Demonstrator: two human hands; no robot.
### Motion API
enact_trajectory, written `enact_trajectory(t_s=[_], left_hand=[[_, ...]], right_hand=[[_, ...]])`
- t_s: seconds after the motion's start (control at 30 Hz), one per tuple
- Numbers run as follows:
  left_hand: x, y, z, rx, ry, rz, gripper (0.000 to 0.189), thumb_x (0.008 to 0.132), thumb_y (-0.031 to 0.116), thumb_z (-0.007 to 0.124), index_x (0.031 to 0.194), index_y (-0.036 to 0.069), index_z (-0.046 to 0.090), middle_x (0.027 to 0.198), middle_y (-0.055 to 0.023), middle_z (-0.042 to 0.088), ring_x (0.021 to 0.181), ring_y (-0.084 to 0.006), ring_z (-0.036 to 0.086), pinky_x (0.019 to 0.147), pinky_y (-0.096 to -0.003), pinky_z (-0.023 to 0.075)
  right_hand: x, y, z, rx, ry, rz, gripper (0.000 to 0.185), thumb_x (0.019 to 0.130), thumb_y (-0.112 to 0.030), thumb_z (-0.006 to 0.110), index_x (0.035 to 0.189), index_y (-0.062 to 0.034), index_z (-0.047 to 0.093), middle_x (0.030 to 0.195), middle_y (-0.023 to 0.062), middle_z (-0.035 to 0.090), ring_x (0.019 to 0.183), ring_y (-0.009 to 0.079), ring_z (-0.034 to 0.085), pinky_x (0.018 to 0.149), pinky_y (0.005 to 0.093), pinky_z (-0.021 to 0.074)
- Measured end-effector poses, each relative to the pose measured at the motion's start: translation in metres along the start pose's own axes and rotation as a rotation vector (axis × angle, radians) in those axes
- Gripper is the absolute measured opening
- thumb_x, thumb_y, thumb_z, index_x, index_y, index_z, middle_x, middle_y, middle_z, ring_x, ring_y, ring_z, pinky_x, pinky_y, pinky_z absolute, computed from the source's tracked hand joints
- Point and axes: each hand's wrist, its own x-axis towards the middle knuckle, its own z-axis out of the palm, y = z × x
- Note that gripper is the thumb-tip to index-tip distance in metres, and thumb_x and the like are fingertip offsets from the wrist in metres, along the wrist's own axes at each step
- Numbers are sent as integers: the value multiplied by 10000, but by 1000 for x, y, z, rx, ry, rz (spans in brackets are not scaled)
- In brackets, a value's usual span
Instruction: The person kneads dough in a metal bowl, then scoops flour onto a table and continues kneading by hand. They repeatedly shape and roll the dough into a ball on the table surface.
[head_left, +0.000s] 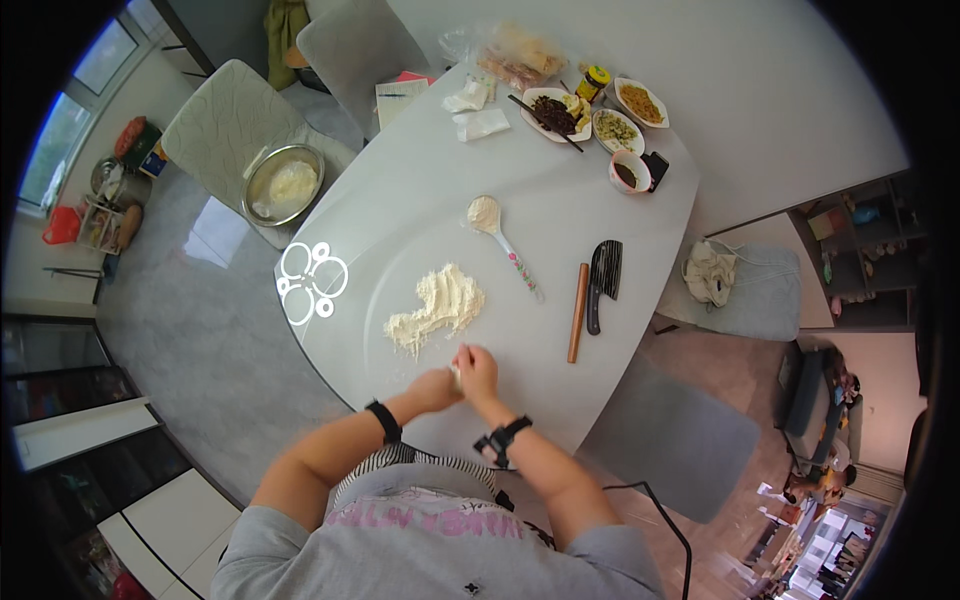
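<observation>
My left hand (436, 389) and my right hand (478, 369) meet over the near part of the table, just below a spread pile of white flour (448, 300). A small pale piece, perhaps dough, shows between them; the fingers largely hide it, and which hand grips it is unclear. Beyond the pile lies a large spoon with a flowered handle (517, 266), its bowl full of flour. To the right, a wooden rolling pin (578, 313) lies beside a cleaver (604, 281) with a dark handle. A steel bowl (319, 180) with pale dough (292, 181) in it rests on a chair at the left.
At the table's far end are a plate of dark food (555, 112) with chopsticks, two more dishes, a yellow-lidded jar (592, 82), a small bowl of dark sauce (628, 172), a plastic bag of food (521, 56) and crumpled tissues (480, 124). Chairs flank the table; people are in the distance.
</observation>
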Motion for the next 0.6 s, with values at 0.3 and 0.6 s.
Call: enact_trajectory(t_s=[0.3, 0.6], left_hand=[[17, 11, 14, -48, 214, -494, 317, 916, 174, 621, 1076, -35, 444, 898, -267, 705, 828, -420, 713, 707, -505, 567], [22, -13, -34, -1045, -132, -549, 761, 766, 344, 836, 1269, -80, 454, 851, -133, 680, 681, -212, 702, 532, -348, 585]], right_hand=[[13, 28, 26, -548, 291, -98, 216, 936, -237, 520, 772, -139, 621, 857, 40, 637, 888, 300, 571, 818, 458, 415], [44, 1, 21, -497, 46, -182, 333, 979, -270, 496, 758, -82, 658, 825, 105, 668, 905, 328, 600, 813, 488, 441]])
